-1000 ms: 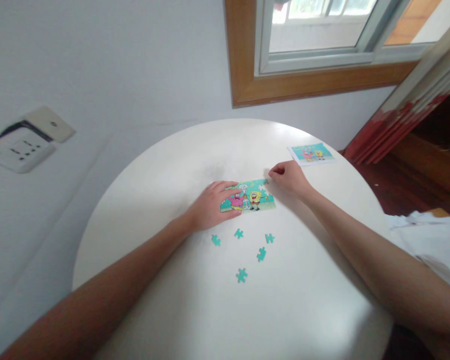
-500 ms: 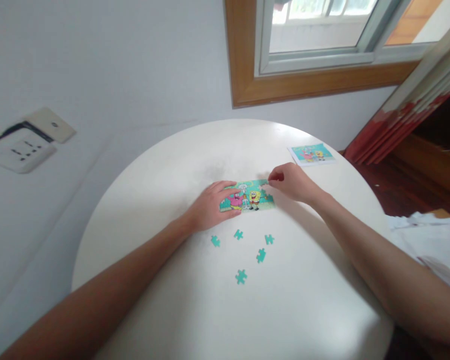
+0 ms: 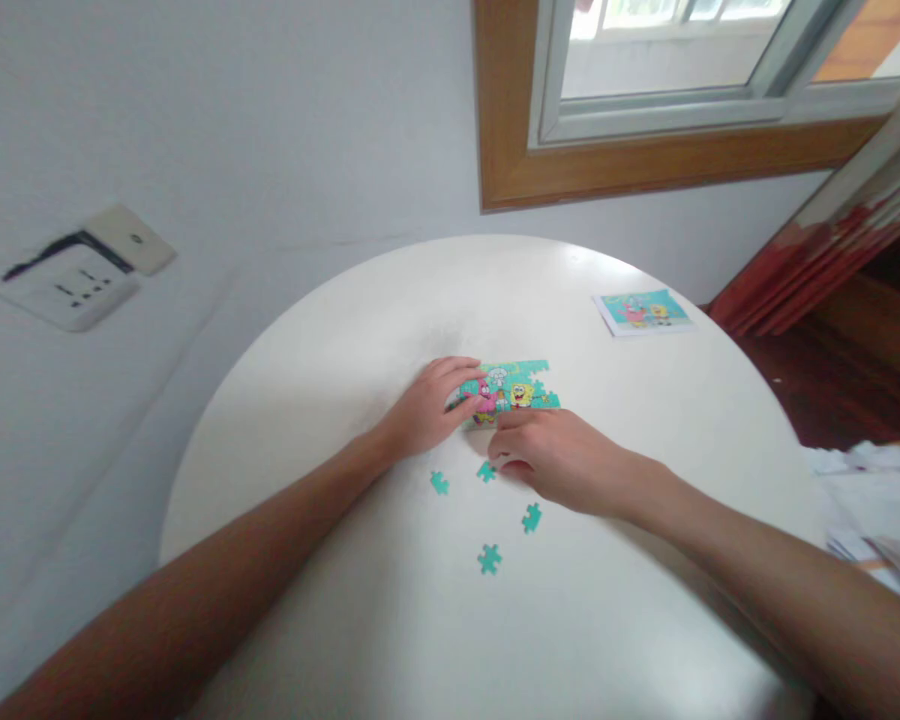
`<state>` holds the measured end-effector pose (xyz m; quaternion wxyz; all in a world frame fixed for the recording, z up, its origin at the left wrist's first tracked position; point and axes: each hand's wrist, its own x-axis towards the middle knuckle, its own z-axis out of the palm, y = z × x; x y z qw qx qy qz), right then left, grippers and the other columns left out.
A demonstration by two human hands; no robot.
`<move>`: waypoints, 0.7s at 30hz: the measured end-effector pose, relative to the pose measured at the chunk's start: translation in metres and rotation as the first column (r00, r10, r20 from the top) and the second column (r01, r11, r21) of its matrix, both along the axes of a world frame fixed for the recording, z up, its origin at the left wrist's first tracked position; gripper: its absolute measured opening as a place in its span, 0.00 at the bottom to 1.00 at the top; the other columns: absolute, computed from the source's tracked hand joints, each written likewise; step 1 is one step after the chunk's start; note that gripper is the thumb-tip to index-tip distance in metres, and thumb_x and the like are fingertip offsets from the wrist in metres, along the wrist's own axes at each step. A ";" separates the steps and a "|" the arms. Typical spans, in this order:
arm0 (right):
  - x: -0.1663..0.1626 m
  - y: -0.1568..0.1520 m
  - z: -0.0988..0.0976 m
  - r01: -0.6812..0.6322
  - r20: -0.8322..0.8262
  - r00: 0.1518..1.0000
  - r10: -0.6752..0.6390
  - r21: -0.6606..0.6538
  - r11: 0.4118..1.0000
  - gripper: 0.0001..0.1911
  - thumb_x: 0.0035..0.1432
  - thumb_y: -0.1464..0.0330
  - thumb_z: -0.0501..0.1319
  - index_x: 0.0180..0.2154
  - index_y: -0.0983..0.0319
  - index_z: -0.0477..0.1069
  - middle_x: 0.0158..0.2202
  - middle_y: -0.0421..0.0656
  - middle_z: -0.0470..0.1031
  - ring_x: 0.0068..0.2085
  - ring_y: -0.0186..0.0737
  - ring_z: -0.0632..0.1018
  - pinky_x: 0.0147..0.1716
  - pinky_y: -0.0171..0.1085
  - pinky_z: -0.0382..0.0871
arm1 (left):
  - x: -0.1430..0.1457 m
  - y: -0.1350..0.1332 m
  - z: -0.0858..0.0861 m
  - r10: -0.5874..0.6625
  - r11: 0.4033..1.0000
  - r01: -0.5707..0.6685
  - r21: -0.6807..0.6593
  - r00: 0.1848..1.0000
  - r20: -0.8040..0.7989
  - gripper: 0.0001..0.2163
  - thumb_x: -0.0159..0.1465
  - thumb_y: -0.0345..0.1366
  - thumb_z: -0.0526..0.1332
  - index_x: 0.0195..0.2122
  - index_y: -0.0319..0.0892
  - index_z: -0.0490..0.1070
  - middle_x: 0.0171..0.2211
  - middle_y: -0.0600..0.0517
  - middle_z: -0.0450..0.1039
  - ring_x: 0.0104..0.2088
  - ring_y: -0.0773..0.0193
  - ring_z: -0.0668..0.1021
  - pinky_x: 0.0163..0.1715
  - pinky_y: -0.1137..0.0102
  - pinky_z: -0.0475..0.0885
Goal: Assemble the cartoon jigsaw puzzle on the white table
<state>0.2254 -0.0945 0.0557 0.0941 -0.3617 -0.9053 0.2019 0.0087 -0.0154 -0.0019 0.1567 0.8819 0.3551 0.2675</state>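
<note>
My left hand (image 3: 431, 405) lies over the left end of a partly assembled jigsaw puzzle (image 3: 523, 394), its fingers spread along the upper edge and the thumb on the picture. The puzzle shows pink, yellow and pale cartoon figures on teal; its right edge is notched. My right hand (image 3: 551, 455) covers the puzzle's lower edge, fingers curled inward; whatever they hold, if anything, is hidden. Right by its fingertips lies a teal puzzle piece (image 3: 486, 471). Other loose pieces lie nearer me: one at left (image 3: 439, 483), one at right (image 3: 532, 517) and one in front (image 3: 489, 559).
All this is on a round white table (image 3: 390, 620). A printed card (image 3: 643, 312) with a similar cartoon picture lies at the far right. Behind the table are a wall with a socket (image 3: 79, 285) and a wood-framed window (image 3: 502, 190). White papers (image 3: 870, 500) show beyond the right edge.
My right hand has moved from the puzzle's upper right corner down and left, toward the loose pieces. It now hides one piece seen before. My left hand stays on the puzzle; the view has shifted slightly.
</note>
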 end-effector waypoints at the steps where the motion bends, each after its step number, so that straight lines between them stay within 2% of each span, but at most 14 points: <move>1: -0.002 0.000 -0.004 -0.001 -0.005 1.000 0.001 0.006 1.000 0.06 0.61 0.76 0.60 0.32 0.62 0.73 0.37 0.44 0.77 0.39 0.39 0.75 0.37 0.36 0.61 | 0.000 0.000 -0.001 -0.001 1.000 0.001 0.002 1.000 0.005 0.15 0.69 0.40 0.59 0.53 0.42 0.74 0.56 0.44 0.73 0.58 0.53 0.73 0.61 0.54 0.67; 8: -0.016 -0.007 -0.017 -0.010 -0.124 0.992 0.008 -0.012 1.000 0.07 0.66 0.74 0.58 0.38 0.63 0.75 0.42 0.45 0.76 0.44 0.40 0.75 0.42 0.37 0.64 | -0.001 0.000 -0.002 0.009 1.000 -0.009 0.012 1.000 0.006 0.14 0.67 0.33 0.59 0.53 0.41 0.74 0.56 0.44 0.73 0.58 0.54 0.73 0.61 0.54 0.67; 11: -0.019 -0.012 -0.014 -0.155 -0.154 0.977 0.149 -0.029 0.987 0.08 0.65 0.75 0.58 0.34 0.63 0.75 0.40 0.44 0.76 0.43 0.39 0.74 0.42 0.36 0.65 | -0.001 0.000 -0.001 0.004 1.000 -0.004 0.012 1.000 0.009 0.14 0.67 0.33 0.59 0.53 0.41 0.74 0.56 0.44 0.73 0.57 0.54 0.73 0.61 0.55 0.67; 15: -0.017 -0.018 -0.005 -0.387 -0.117 0.918 0.379 -0.052 0.921 0.09 0.64 0.74 0.61 0.30 0.62 0.73 0.35 0.42 0.75 0.41 0.38 0.73 0.44 0.36 0.64 | 0.000 0.000 -0.001 0.004 1.000 -0.004 0.008 1.000 0.012 0.13 0.68 0.33 0.59 0.52 0.41 0.74 0.55 0.45 0.74 0.57 0.55 0.74 0.60 0.55 0.67; 18: -0.016 -0.021 -0.001 -0.445 -0.047 0.895 0.443 -0.040 0.895 0.05 0.62 0.70 0.66 0.32 0.62 0.74 0.36 0.44 0.75 0.43 0.41 0.73 0.46 0.38 0.64 | 0.000 0.000 -0.001 0.003 1.000 -0.003 0.007 1.000 0.008 0.12 0.67 0.32 0.59 0.52 0.41 0.74 0.55 0.45 0.74 0.57 0.55 0.74 0.60 0.55 0.67; 21: -0.016 -0.026 -0.004 -0.446 0.027 0.895 0.446 0.001 0.895 0.03 0.61 0.70 0.66 0.35 0.63 0.74 0.38 0.46 0.75 0.44 0.44 0.73 0.47 0.41 0.64 | 0.000 0.000 -0.001 0.003 1.000 -0.003 0.007 1.000 0.004 0.12 0.67 0.32 0.60 0.51 0.41 0.74 0.55 0.45 0.74 0.56 0.55 0.74 0.60 0.55 0.67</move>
